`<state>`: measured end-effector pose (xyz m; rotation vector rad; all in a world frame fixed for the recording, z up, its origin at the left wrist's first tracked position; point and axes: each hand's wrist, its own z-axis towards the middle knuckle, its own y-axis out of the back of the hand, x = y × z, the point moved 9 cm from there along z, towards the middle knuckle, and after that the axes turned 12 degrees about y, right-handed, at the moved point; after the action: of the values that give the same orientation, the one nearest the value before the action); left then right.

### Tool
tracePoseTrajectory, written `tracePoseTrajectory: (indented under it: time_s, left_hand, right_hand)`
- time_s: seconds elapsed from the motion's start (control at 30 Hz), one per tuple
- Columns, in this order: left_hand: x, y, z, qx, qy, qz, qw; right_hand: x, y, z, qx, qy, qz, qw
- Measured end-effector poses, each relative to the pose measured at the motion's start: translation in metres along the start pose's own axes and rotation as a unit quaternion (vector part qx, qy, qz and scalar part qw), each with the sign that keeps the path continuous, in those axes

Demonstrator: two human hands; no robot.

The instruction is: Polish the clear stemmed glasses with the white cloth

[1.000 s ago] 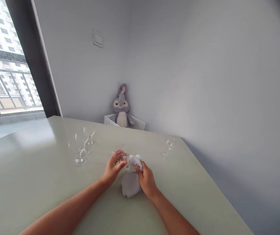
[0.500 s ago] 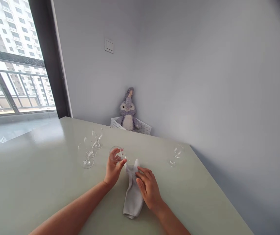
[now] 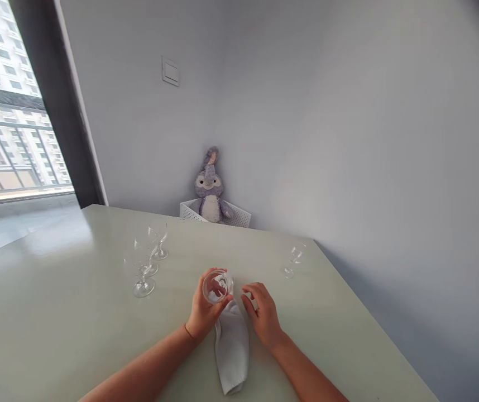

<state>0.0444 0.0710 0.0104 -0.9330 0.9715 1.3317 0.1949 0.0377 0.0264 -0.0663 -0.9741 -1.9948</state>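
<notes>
My left hand (image 3: 206, 307) is wrapped round a clear stemmed glass (image 3: 216, 286), whose rim is tipped toward me. Under and in front of that hand, a folded white cloth (image 3: 233, 352) lies on the pale green table (image 3: 76, 312). Just right of the cloth is my right hand (image 3: 262, 315), its fingers curved and apart with nothing between them. At the left stand three more stemmed glasses: a near one (image 3: 143, 286), a middle one (image 3: 151, 267) and a far one (image 3: 161, 251).
Another stemmed glass (image 3: 293, 261) stands alone toward the right back. Beyond the table's far edge, a purple plush toy (image 3: 211, 198) sits in a white perforated basket (image 3: 239, 216) against the grey walls. A window is at the left.
My left hand has brought the glass nearer and turned its rim toward me. My right hand has come off the cloth. The camera view has shifted slightly right.
</notes>
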Motion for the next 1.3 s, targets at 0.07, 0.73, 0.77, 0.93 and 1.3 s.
tracePoseTrajectory:
  time_s: [0.07, 0.73, 0.77, 0.93, 1.3]
  left_hand:
    - [-0.002, -0.011, -0.004, 0.033, -0.015, 0.031, 0.999]
    - [0.031, -0.04, 0.002, 0.138, 0.108, 0.051, 0.983]
    - [0.032, -0.039, 0.003, 0.135, 0.116, 0.044, 0.983]
    - [0.033, -0.038, 0.003, 0.139, 0.14, 0.036, 0.98]
    - [0.031, -0.034, 0.0, 0.131, 0.138, 0.038, 0.981]
  right_hand:
    - [-0.003, 0.005, -0.002, -0.022, -0.011, -0.012, 1.0]
    - [-0.117, 0.03, -0.031, -0.072, -0.288, -0.072, 0.952]
    - [-0.123, 0.033, -0.032, -0.08, -0.3, -0.076, 0.948]
    - [-0.143, 0.037, -0.037, -0.095, -0.354, -0.1, 0.925]
    - [-0.175, 0.036, -0.022, -0.068, -0.413, -0.177, 0.891]
